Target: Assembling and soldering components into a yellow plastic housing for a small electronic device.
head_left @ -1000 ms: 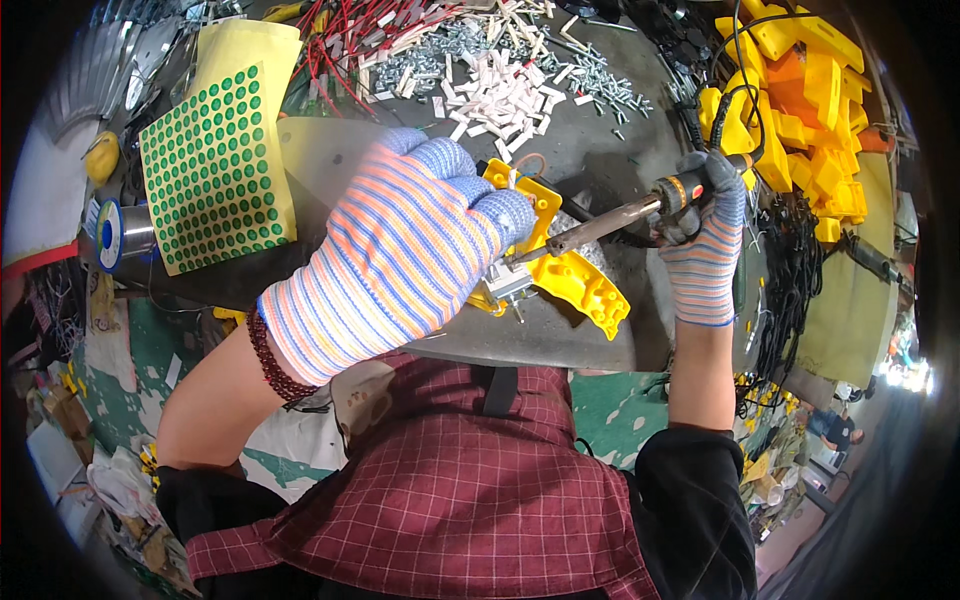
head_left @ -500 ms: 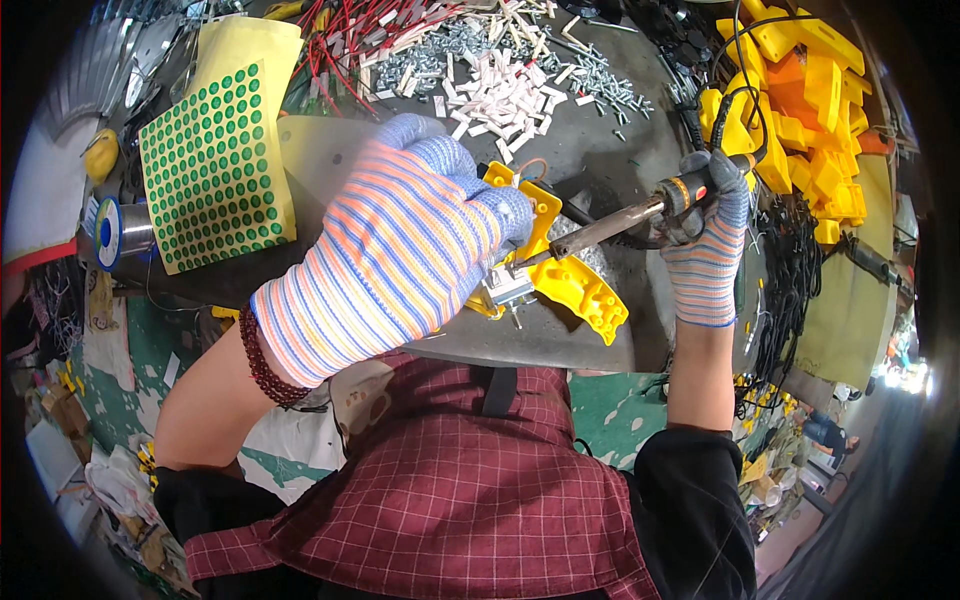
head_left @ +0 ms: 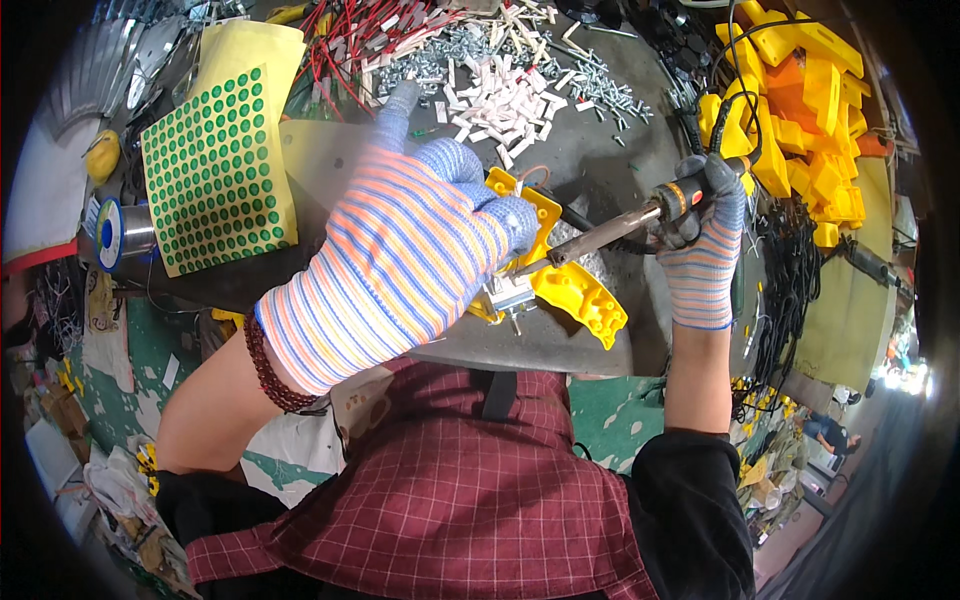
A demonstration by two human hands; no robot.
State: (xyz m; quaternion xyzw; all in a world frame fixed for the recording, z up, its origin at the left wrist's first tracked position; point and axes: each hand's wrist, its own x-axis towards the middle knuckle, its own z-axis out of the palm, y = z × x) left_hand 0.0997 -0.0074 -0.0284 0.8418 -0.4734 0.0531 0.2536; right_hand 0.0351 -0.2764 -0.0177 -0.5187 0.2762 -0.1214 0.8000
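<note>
My right hand (head_left: 702,255), in a striped glove with grey fingers, is wrapped round the handle of a soldering iron (head_left: 612,231). Its tip points left, at a small silver-and-white component (head_left: 510,292) by the table's near edge. A yellow plastic shell piece (head_left: 585,300) lies beneath the iron, with another yellow shell (head_left: 543,212) just above. My left hand (head_left: 385,240), gloved alike, hovers over the component's left side. Its thumb and forefinger are pinched together, one outer finger sticks out; whatever is between the pinched fingers is hidden.
White connector pieces (head_left: 505,105) and silver screws (head_left: 605,85) lie heaped at the back. Yellow plastic shells (head_left: 825,110) pile up far right, near black cables (head_left: 790,290). On the left are a green-dotted sticker sheet (head_left: 215,170) and a solder spool (head_left: 125,235).
An outer finger of my left hand has straightened out from its curl, pointing away. The hand itself shifted only slightly. My right hand keeps the soldering iron at nearly the same spot.
</note>
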